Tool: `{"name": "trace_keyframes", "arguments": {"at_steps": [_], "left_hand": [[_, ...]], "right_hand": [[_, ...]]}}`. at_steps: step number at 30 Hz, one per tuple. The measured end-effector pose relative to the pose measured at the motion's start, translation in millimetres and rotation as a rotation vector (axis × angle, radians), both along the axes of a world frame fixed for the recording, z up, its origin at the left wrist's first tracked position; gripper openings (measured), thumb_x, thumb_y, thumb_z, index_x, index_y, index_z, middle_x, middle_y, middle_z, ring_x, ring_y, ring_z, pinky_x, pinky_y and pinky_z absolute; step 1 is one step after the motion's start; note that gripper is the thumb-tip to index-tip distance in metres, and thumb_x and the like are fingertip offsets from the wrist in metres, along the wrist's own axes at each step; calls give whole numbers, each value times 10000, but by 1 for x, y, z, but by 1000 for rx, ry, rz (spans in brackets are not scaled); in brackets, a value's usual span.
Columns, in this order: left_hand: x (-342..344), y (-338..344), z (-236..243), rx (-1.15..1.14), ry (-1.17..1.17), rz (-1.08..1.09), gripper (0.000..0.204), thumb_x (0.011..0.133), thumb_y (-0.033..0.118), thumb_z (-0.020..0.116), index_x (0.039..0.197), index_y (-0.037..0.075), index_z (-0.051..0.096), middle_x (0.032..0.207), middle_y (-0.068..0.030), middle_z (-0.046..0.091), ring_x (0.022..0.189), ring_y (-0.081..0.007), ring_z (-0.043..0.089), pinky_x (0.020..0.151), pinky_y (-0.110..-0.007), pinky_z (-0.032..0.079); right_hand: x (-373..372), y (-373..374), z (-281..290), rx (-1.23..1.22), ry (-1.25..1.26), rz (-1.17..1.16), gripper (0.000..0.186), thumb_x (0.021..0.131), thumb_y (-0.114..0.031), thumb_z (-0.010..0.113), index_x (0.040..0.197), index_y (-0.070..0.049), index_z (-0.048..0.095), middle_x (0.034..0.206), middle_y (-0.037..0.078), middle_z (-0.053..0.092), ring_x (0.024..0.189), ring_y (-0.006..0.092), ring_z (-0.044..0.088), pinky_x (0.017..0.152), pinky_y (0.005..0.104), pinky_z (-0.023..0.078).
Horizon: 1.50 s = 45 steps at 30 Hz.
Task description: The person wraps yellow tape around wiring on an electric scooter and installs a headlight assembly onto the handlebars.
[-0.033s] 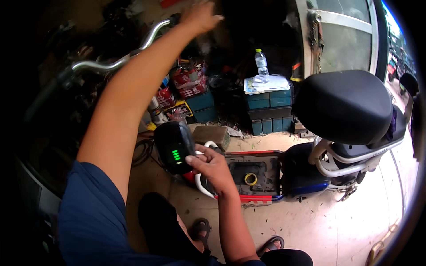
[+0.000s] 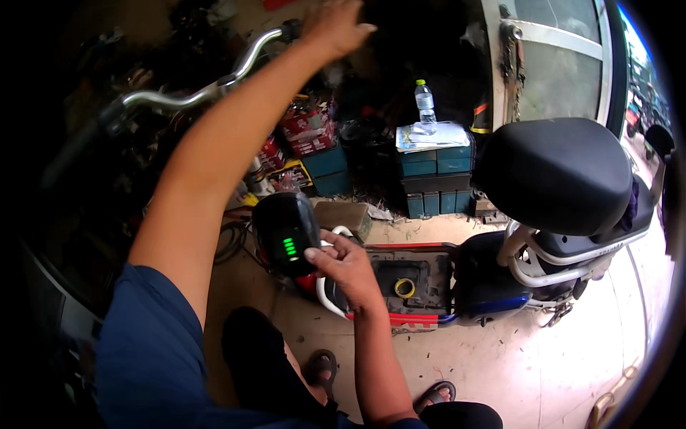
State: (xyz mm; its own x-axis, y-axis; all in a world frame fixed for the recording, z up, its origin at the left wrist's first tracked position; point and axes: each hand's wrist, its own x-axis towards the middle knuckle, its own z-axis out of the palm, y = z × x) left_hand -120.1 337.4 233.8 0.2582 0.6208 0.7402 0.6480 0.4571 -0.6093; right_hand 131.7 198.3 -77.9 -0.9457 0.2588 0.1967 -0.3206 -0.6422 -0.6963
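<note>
My left arm reaches across to the far end of a silver scooter handlebar. There my left hand is closed round the grip, its thumb sticking out; the grip itself is mostly hidden. My right hand pinches the right edge of a black dashboard display, thumb on its front and fingers behind. Several green bars glow on the display. Just right of that hand lies the scooter's footboard, its inner tray uncovered. A yellow roll of tape rests in it.
A black seat rises at the right. Behind the scooter, a water bottle stands on papers atop stacked teal batteries. Red boxes and a cable lie farther left. A glass door stands at the back right.
The view has shifted slightly, so things appear a little farther right. Both hands keep their hold, and the green bars stay lit.
</note>
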Motion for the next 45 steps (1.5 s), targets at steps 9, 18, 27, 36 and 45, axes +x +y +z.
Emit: {"name": "trace_keyframes", "arguments": {"at_steps": [9, 18, 27, 36, 45], "left_hand": [[215, -277, -156, -56, -531, -645, 199, 844, -50, 675, 1030, -15, 737, 1008, -174, 777, 1002, -370, 770, 913, -437, 604], [178, -357, -287, 646, -1769, -795, 451, 1015, 202, 741, 1355, -23, 549, 1222, -100, 665, 1136, -180, 642, 1017, -329, 514], [158, -344, -294, 460, -2053, -1058, 646, 970, 230, 810, 1483, -1, 493, 1372, -88, 627, 1261, -173, 599, 1077, -324, 486], [156, -349, -299, 697, -2199, -1400, 631, 970, 247, 800, 1489, 15, 527, 1382, -76, 634, 1271, -187, 601, 1088, -359, 492], [157, -360, -294, 703, -2119, -1405, 708, 935, 255, 834, 1507, -6, 509, 1394, -84, 630, 1267, -190, 597, 1099, -350, 478]], "right_hand": [[4, -3, -11, 113, -71, -130, 627, 951, -280, 802, 1444, 41, 585, 1119, 41, 744, 907, 65, 658, 741, 243, 535], [4, -44, -13, 171, -97, -175, 568, 1015, -361, 727, 1430, 5, 598, 1140, 22, 733, 881, 70, 647, 776, 226, 522], [23, -71, -12, 176, -114, -175, 643, 1003, -313, 751, 1506, 9, 512, 1278, 54, 694, 1042, 143, 675, 914, 313, 555], [33, -84, -18, 6, -129, -12, 523, 1024, -317, 722, 1401, 14, 576, 1232, 131, 727, 1038, 211, 733, 804, 293, 582], [38, -82, -39, 135, -249, 32, 331, 1092, -262, 610, 1229, 30, 685, 999, 97, 771, 851, 173, 751, 677, 249, 554]]}}
